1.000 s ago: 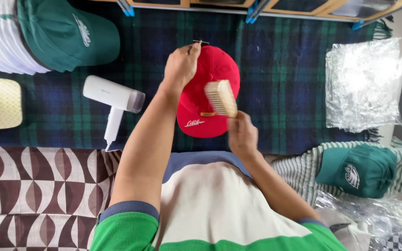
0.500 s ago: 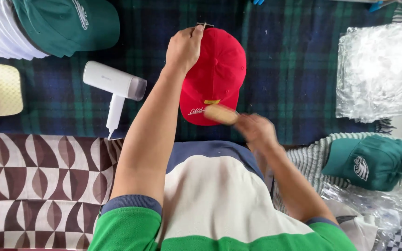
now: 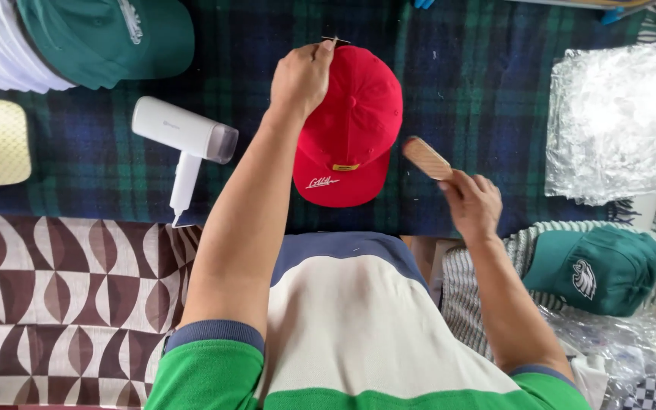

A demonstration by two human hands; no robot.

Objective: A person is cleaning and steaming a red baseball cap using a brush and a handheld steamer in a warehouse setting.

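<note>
1. Head view, centre: red cap (image 3: 351,121) lies flat on the plaid-covered surface (image 3: 480,99), straight ahead of my chest, its long axis running away from me, brim toward my body and back strap at the far end.

2. Head view, left side: my left hand (image 3: 301,76) is closed on the cap's far rim, fingers pinched at the back edge, my forearm stretched along the cap's left flank. This hand is the nearer of the two, in contact with the cap.

3. Head view, right side: my right hand (image 3: 472,201) is wrapped around the handle of a wooden brush (image 3: 427,158), whose head points up and left toward the cap. The brush sits just beside the cap's right edge, apart from the fabric; the cap lies to the left of this hand.

4. Head view, surroundings: a white handheld steamer (image 3: 184,144) rests to the left of my left arm, a green cap (image 3: 108,34) at the far left corner, a stack of clear plastic bags (image 3: 616,121) well to the right, another green cap (image 3: 594,269) near my right elbow.
</note>
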